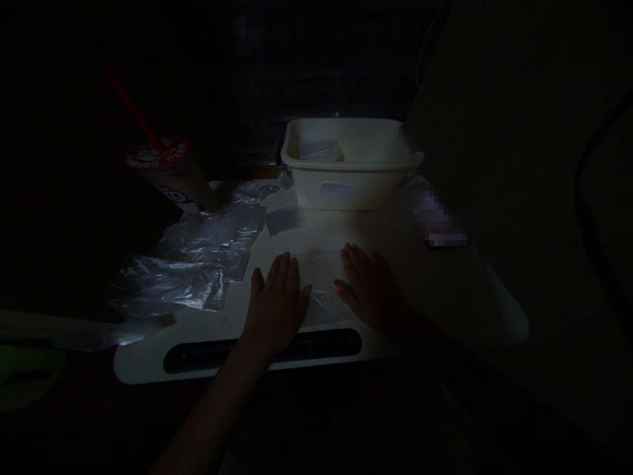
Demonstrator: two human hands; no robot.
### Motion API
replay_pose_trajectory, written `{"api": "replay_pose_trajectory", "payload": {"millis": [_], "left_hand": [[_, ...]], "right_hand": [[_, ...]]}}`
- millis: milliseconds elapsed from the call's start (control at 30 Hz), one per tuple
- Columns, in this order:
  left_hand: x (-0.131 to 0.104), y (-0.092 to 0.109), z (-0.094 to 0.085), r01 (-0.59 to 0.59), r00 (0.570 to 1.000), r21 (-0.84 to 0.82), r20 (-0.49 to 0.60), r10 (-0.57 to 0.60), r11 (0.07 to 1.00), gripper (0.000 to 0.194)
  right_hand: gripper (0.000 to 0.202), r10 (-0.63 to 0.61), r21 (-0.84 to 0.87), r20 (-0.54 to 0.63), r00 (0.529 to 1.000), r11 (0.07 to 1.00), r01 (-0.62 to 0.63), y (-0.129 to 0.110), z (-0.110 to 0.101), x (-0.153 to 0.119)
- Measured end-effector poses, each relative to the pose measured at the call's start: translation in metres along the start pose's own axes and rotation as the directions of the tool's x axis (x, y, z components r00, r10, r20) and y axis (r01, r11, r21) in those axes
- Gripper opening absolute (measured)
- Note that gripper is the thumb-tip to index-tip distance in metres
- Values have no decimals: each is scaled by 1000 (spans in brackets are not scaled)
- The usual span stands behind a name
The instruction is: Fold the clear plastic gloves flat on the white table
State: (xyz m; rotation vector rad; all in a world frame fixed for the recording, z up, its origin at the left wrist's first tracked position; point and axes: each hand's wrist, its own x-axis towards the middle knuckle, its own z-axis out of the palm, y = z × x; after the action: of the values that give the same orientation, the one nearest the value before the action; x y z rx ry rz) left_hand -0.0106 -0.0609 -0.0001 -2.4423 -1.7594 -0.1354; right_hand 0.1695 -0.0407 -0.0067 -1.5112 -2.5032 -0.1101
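Note:
My left hand [277, 297] lies palm down on a small white table [141, 363], fingers stretched forward and the thumb out to the right. To its right my right hand [370, 287] also rests flat, its fingers pointing up and left. Between them a clear plastic bag or sheet [319, 274] lies flat, apparently with a printed sheet under it. Neither hand grips anything. Beyond the left fingers is a small flat plastic packet [284, 220]. The light is very dim, so fine detail is lost.
A cream plastic bin [353, 188] with a packet [320, 152] inside stands at the back. Crumpled clear plastic bags [198, 257] cover the left side, beside a lidded drink cup [180, 181] with a red straw. A blurred-out item [440, 221] lies at right. A dark slot [326, 343] runs along the front.

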Motion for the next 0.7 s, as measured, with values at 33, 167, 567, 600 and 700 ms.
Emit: {"api": "replay_pose_trajectory", "payload": {"millis": [33, 167, 567, 600, 700], "left_hand": [[0, 0, 0, 1, 1000, 2, 0, -1, 1000, 50], [1, 1, 0, 0, 1000, 4, 8, 0, 1000, 50], [0, 1, 0, -1, 1000, 15, 11, 0, 1000, 50], [0, 1, 0, 0, 1000, 15, 10, 0, 1000, 50], [0, 0, 0, 1, 1000, 12, 10, -1, 1000, 51]], "right_hand": [[53, 0, 1, -2, 1000, 1000, 0, 0, 0, 0], [53, 0, 0, -5, 1000, 1000, 0, 0, -1, 0], [54, -4, -3, 1, 1000, 1000, 4, 0, 0, -1], [54, -6, -2, 3, 1000, 1000, 6, 0, 0, 0], [54, -4, -2, 11, 1000, 1000, 4, 0, 0, 0]]}}
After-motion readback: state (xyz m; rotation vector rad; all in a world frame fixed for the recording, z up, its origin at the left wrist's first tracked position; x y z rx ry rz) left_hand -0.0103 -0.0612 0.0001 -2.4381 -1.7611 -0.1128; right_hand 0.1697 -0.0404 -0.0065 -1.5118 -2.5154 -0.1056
